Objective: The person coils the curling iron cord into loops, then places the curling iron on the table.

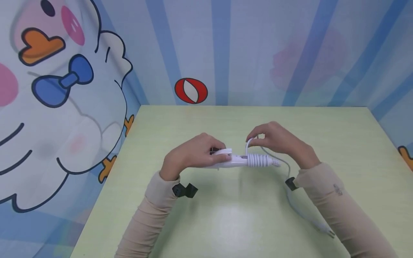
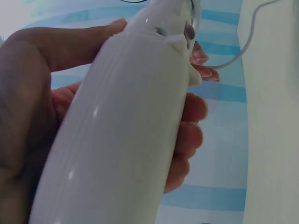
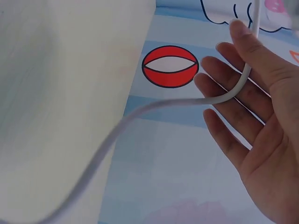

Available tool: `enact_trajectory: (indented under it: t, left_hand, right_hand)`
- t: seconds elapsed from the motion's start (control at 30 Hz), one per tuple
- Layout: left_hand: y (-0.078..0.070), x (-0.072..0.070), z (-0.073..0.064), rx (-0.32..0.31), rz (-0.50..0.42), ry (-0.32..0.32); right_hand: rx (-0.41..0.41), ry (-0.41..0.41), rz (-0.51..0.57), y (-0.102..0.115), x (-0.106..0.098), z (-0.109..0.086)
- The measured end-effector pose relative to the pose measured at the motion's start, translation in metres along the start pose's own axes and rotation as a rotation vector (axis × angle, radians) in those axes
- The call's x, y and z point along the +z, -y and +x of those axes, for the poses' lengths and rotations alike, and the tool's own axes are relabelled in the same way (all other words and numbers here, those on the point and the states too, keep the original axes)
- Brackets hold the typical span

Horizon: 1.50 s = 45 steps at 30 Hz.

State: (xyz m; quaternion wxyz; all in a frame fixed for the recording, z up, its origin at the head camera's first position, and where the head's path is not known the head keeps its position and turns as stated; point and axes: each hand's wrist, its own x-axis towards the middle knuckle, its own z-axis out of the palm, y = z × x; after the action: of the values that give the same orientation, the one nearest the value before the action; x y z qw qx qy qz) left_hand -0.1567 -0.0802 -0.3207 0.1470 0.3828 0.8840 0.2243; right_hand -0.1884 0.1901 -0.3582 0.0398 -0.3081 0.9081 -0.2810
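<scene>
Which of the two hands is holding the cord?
The right hand, which holds the white cord between thumb and fingers; the left hand grips the white appliance instead.

Smooth, glossy plastic device (image 2: 112, 130)

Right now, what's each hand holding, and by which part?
Left hand: white appliance, by its wide body. Right hand: cord, by its unwound stretch.

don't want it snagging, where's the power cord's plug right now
In the head view, the plug is at the lower right, below the right hand and just beside the right sleeve, over the pale green tabletop.
</scene>
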Motion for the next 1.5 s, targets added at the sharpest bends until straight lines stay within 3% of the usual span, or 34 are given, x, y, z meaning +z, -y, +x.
enact_trajectory:
  t: [0.13, 0.37, 0.5, 0.67, 0.9, 1.13, 1.37, 1.5]
  left_hand:
    - [-0.003, 0.005, 0.003, -0.051, 0.039, 0.02]
    - [-0.003, 0.014, 0.011, -0.203, 0.097, 0.009]
    - [0.0, 0.02, 0.017, -0.293, 0.139, -0.016]
    - [0.007, 0.03, 0.024, -0.384, 0.147, -0.078]
    - [0.016, 0.039, 0.031, -0.445, 0.148, -0.218]
    - [0.024, 0.034, 0.032, -0.515, 0.13, -0.347]
    - [0.026, 0.026, 0.031, -0.531, 0.069, -0.397]
    - [0.028, 0.021, 0.029, -0.499, 0.004, -0.393]
  right_hand:
    - [-0.031, -0.03, -0.109, 0.005, -0.002, 0.002]
    - [-0.106, -0.105, -0.323, 0.017, -0.003, 0.003]
    - [-0.136, -0.151, -0.377, 0.022, 0.001, 0.004]
    - [-0.101, -0.18, -0.4, 0.026, 0.01, 0.003]
    - [-0.029, -0.236, -0.365, 0.028, 0.023, 0.0]
    - [0.053, -0.251, -0.254, 0.031, 0.039, -0.005]
    - [0.126, -0.2, -0.143, 0.031, 0.05, -0.01]
    - [0.157, -0.146, -0.097, 0.023, 0.053, -0.012]
